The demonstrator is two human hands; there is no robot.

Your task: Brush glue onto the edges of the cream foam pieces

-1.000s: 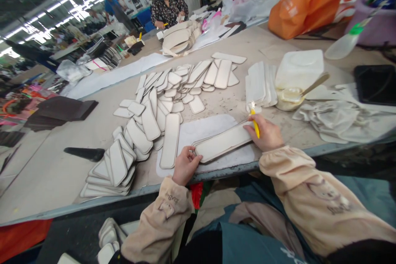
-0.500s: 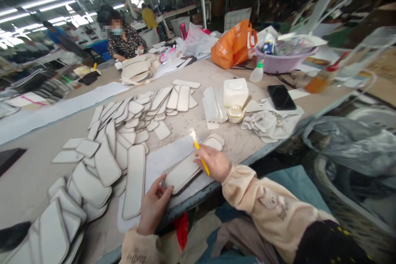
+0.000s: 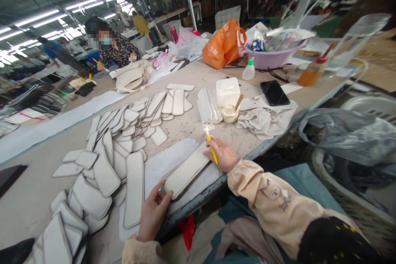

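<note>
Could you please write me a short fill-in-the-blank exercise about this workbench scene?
1. The right hand holds a tool with a ____ handle.
2. The left hand touches the long panel at its ____ end, not the farther one.
3. The bag beside the purple basin is ____.

Missing words: yellow; nearer; orange.

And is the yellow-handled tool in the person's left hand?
No, the right hand holds the yellow-handled tool, while the left hand touches one end of the long pale piece.
</note>
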